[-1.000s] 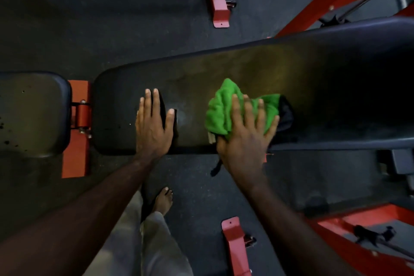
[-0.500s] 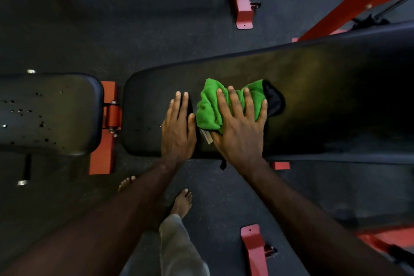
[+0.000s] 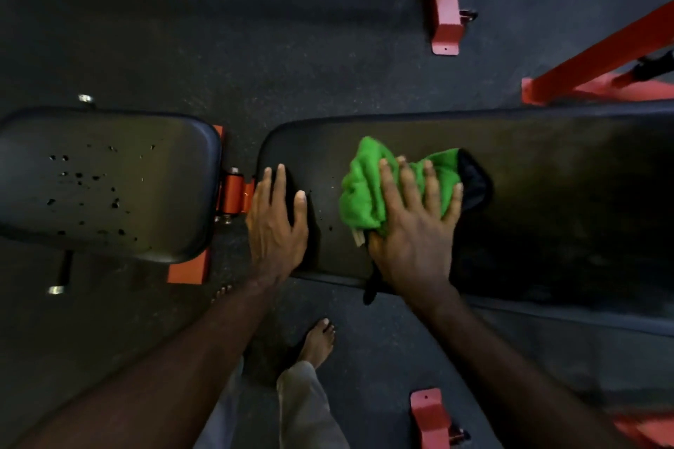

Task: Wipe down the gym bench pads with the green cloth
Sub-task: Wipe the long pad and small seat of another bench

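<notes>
Two hands are on the long back pad (image 3: 547, 171) of a gym bench, seen from above through our head camera. Our right hand (image 3: 412, 230) lies flat with fingers straight and spread, pressing the bunched green cloth (image 3: 368, 186) onto the pad near its left end. A dark part of the cloth shows past the fingertips, and a dark strip hangs over the near edge under our wrist. Our left hand (image 3: 275, 222) rests open and flat, fingers together, on the very end of the same pad, holding nothing, a little apart from the cloth.

This pad's long axis runs left to right across our view, stretching far to the right of the cloth into shadow. A second, shorter seat pad (image 3: 109, 186) sits further left, beyond an orange hinge bracket (image 3: 233, 193), and it carries dark flecks.

We judge that the coming wipe turns on this line: the cloth lies under our right hand, so strokes follow the pad's length. Our left hand is nearer the seat pad, but the cloth is not.
</notes>
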`<control>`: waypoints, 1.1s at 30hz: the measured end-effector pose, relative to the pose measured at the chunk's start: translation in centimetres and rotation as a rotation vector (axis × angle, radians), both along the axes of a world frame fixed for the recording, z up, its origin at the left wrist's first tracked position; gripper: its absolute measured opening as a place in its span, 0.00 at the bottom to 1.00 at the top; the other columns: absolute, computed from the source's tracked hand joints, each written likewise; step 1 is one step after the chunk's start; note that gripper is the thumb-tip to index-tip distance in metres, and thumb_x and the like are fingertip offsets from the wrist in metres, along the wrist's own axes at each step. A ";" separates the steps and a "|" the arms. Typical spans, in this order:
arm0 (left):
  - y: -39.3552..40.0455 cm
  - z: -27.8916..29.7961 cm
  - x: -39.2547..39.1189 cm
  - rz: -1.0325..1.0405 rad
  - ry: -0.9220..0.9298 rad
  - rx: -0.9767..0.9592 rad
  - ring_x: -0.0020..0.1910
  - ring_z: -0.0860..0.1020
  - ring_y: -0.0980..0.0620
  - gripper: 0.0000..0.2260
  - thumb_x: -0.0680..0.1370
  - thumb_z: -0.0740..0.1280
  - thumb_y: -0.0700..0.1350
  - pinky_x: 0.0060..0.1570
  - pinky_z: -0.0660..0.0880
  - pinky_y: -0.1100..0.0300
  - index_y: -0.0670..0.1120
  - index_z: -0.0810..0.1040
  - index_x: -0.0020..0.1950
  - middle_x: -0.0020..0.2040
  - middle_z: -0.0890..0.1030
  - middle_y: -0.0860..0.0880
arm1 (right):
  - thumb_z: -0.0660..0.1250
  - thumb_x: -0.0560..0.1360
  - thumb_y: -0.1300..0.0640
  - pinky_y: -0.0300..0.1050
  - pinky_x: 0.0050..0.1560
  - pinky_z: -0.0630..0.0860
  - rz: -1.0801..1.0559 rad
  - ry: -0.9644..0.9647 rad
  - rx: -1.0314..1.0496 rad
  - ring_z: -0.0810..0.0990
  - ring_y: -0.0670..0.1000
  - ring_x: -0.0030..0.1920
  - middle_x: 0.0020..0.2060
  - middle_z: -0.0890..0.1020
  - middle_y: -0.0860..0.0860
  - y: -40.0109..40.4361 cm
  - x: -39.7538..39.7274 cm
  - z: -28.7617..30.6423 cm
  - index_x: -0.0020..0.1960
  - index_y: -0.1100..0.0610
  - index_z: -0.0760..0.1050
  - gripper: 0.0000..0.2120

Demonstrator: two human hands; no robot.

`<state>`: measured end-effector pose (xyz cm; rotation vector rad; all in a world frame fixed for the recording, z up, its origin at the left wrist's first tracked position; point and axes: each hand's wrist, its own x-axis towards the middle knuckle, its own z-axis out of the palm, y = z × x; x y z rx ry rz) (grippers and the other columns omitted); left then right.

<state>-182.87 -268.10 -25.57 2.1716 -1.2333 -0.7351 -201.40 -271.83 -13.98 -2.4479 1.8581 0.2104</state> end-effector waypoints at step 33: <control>3.2 -2.1 4.7 0.164 0.401 -0.101 0.75 0.69 0.54 0.21 0.86 0.57 0.46 0.73 0.64 0.68 0.41 0.71 0.78 0.77 0.73 0.47 | 0.63 0.70 0.33 0.66 0.79 0.49 0.399 0.076 0.150 0.62 0.59 0.80 0.81 0.63 0.52 1.9 3.0 -2.2 0.82 0.49 0.61 0.44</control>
